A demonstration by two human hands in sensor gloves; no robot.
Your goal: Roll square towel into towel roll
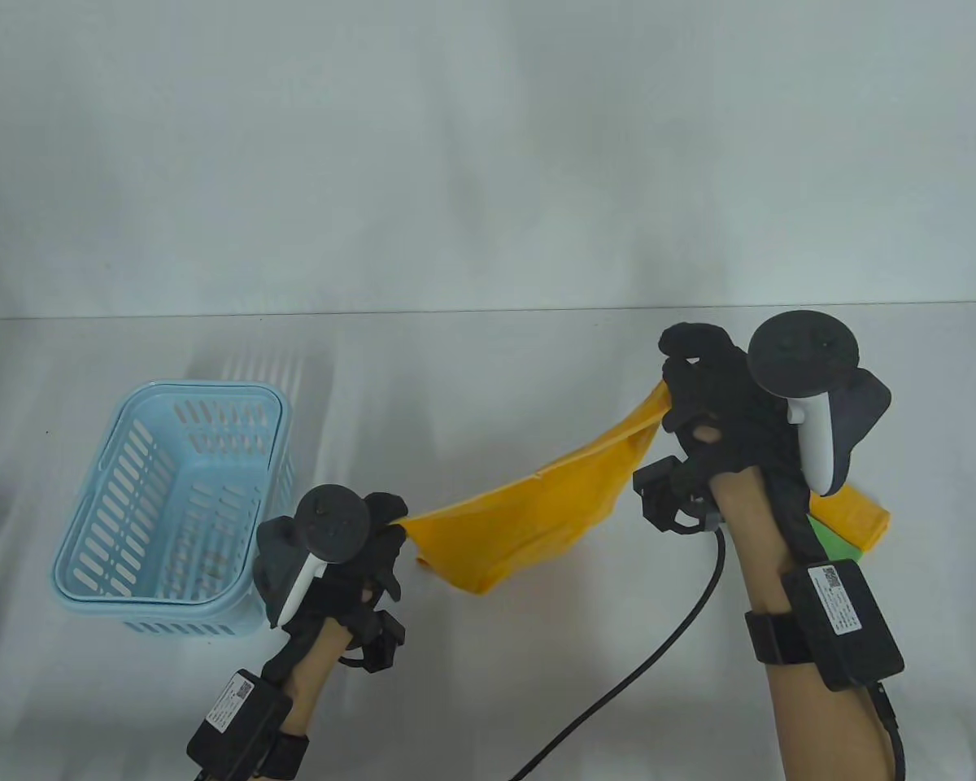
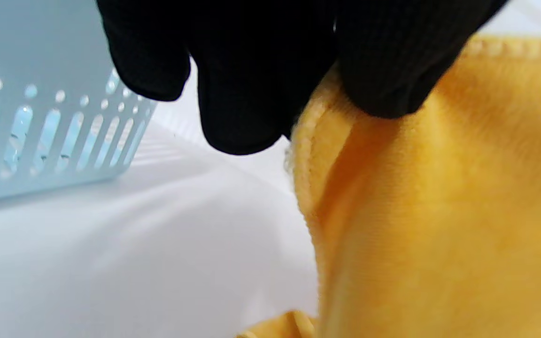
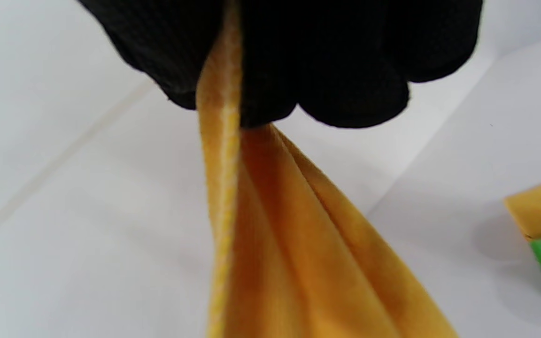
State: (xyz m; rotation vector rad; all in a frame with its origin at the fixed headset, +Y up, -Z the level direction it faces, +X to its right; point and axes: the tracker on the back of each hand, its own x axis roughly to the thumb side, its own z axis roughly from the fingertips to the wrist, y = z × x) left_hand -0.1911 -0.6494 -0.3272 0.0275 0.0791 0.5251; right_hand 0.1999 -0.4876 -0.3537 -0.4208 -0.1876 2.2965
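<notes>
**Yellow towel hangs between two pinching hands, not yet laid flat**

The yellow towel (image 1: 529, 521) is off the table for most of its span, strung between both hands and sagging in the middle, with its lowest fold touching or nearly touching the white table (image 1: 488, 366) near the front. It looks light and thoroughly limp: it drapes into soft folds, with no stiffness to hold a shape, so it will likely need spreading flat before any rolling begins. The stitched hem looks like the surest place to hold, and both hands already have it there.

The left hand (image 1: 358, 545) sits low, just right of the blue basket (image 1: 130, 496); its fingertips (image 2: 383, 80) pinch one hemmed corner, as the left wrist view shows. The right hand (image 1: 708, 382) is raised higher and farther back, its fingers (image 3: 345, 94) bunched around the opposite corner so the cloth gathers into pleats below the grip. That forearm rises steeply from the view's bottom edge.

Behind the right wrist lie folded cloths (image 1: 854, 521), yellow and green, on the table.
</notes>
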